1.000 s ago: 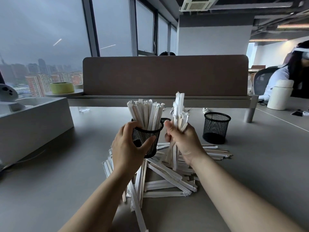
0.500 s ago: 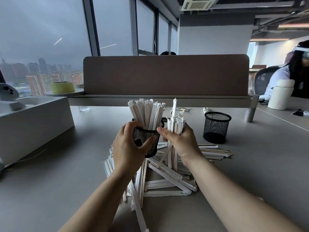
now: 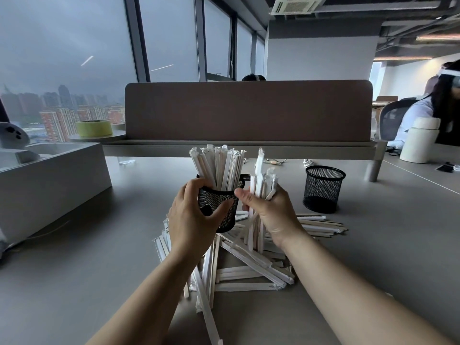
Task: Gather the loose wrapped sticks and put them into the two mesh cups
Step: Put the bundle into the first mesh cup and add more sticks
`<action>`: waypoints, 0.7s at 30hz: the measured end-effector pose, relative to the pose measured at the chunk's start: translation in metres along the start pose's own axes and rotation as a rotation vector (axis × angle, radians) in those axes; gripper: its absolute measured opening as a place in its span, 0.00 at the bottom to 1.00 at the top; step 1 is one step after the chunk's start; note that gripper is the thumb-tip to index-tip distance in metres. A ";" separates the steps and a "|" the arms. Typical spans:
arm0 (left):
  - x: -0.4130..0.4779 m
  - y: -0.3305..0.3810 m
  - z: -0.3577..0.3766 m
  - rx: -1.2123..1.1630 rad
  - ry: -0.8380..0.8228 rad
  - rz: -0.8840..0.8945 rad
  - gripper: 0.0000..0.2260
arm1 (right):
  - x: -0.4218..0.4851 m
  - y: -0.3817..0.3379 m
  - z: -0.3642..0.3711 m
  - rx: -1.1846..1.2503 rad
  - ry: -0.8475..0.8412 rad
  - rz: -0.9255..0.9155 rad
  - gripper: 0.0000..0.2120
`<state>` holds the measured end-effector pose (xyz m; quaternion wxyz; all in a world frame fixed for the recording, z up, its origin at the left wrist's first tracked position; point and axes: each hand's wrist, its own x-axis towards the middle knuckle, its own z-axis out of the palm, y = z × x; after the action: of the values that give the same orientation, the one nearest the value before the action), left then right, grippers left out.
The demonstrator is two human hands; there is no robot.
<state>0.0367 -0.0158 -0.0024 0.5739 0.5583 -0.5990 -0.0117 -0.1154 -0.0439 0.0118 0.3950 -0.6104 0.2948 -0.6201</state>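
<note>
Hands both grip: left [image 3: 191, 220] wraps mesh cup [image 3: 219, 207], right [image 3: 271, 212] clutches sticks [image 3: 261, 180].

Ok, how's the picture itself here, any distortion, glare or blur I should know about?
Head view: wide-angle stretch, window frames lean; flat overcast daylight, only soft shadows on the desk; light streaks reflected in the glass; the sticks in the right hand look slightly smeared.

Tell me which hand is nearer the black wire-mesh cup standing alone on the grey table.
Right. The right hand, gripping a bundle of paper-wrapped sticks, is left of the lone mesh cup, not touching. The left hand is farther left, holding the second, stick-filled mesh cup.
</note>
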 end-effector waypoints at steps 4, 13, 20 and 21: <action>0.000 0.000 0.000 0.000 0.008 0.005 0.21 | -0.002 0.004 -0.002 -0.029 -0.039 0.035 0.05; 0.000 0.001 -0.001 -0.031 -0.003 -0.012 0.20 | 0.002 -0.003 0.003 -0.032 0.028 -0.026 0.14; 0.000 0.001 -0.001 -0.016 -0.027 -0.026 0.20 | 0.005 -0.002 0.001 -0.015 0.091 -0.012 0.18; 0.001 0.000 0.000 -0.009 -0.037 -0.034 0.20 | 0.008 -0.006 0.001 0.009 0.125 -0.020 0.18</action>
<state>0.0369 -0.0157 -0.0016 0.5649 0.5655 -0.6000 -0.0342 -0.1143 -0.0471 0.0211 0.3721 -0.5716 0.3100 -0.6624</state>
